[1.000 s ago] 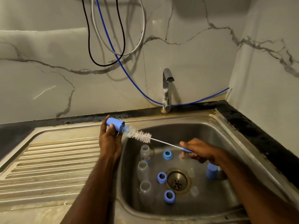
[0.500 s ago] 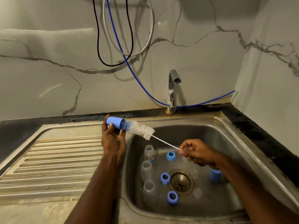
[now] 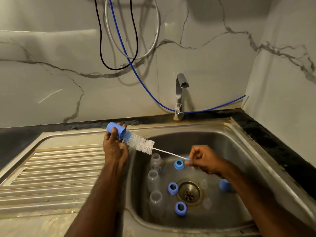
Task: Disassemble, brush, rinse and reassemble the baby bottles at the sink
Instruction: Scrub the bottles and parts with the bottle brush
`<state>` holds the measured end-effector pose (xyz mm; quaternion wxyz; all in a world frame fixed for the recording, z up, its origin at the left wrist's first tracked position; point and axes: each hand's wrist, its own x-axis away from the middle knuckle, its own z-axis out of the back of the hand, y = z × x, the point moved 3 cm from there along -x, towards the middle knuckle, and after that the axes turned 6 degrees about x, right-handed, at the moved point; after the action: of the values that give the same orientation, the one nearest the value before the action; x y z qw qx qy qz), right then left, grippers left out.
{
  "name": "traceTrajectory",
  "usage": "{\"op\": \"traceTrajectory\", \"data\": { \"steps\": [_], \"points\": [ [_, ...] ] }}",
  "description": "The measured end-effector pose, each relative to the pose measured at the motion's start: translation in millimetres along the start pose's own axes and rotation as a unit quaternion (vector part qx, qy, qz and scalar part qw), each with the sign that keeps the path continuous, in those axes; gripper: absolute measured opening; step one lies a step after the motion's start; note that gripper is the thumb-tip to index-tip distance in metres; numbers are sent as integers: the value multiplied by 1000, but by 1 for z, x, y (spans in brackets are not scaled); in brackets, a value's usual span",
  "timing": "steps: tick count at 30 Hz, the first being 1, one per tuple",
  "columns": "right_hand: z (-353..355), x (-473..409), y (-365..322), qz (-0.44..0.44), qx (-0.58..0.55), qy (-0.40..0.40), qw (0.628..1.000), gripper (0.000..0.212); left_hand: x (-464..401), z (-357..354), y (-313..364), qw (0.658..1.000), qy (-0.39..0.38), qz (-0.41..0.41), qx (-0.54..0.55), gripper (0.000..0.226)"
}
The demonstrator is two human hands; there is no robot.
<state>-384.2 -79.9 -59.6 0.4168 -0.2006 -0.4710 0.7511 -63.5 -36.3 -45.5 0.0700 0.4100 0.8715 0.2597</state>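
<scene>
Currently a blue bottle cap (image 3: 116,131) is being gripped by the left hand (image 3: 115,147), fingers curled round it, above the sink's left rim. A bottle brush (image 3: 141,144) is being held with its white bristles partly inside the cap's open end; its thin wire stem is being pinched at the small blue handle tip by the right hand (image 3: 204,161), over the basin. Down in the steel sink (image 3: 239,151) three clear bottles (image 3: 153,180) are being kept in a row along the left side, mouths toward the tap (image 3: 180,94). Three blue collar rings (image 3: 173,188) are lying around the drain (image 3: 189,192), and another blue cap (image 3: 224,185) is being partly hidden beneath the right forearm. A ribbed draining board (image 3: 56,170) is being seen to the left.
</scene>
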Motion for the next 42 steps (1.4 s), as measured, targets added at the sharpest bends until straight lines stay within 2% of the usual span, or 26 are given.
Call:
{"op": "traceTrajectory", "data": {
  "steps": [3,6,9,12,16,19,23,25,28,31,37,42],
  "points": [
    [11,-9,10,29,47,85,995,19,1,0,-4,999,-16,18,-20,37],
    [18,-12,14,25,187,76,979,18,6,-3,-9,999,-24,38,-11,41],
    [24,-7,9,-11,132,9,991,31,4,3,-2,997,-10,44,63,58],
    [42,-1,17,-37,96,28,994,31,-5,12,16,995,24,8,94,56],
    [43,1,15,-1,65,99,993,24,7,2,5,1000,11,22,-19,34],
    [23,-4,4,46,97,80,991,18,37,-19,-27,989,-59,78,-108,37],
    [13,-15,2,79,130,135,979,19,63,-36,-61,970,-112,140,-164,42],
    [16,-16,4,79,113,127,982,20,64,-39,-68,974,-103,150,-135,36],
    [30,-10,14,52,119,90,987,18,51,-30,-63,986,-49,150,-53,36],
    [36,-5,17,44,112,85,989,13,44,-25,-56,989,-16,145,-35,35],
    [21,-12,7,61,66,117,989,6,46,-31,-55,987,-48,147,-39,42],
    [25,-12,14,35,59,102,992,27,40,-25,-47,986,-53,148,-45,49]
  ]
}}
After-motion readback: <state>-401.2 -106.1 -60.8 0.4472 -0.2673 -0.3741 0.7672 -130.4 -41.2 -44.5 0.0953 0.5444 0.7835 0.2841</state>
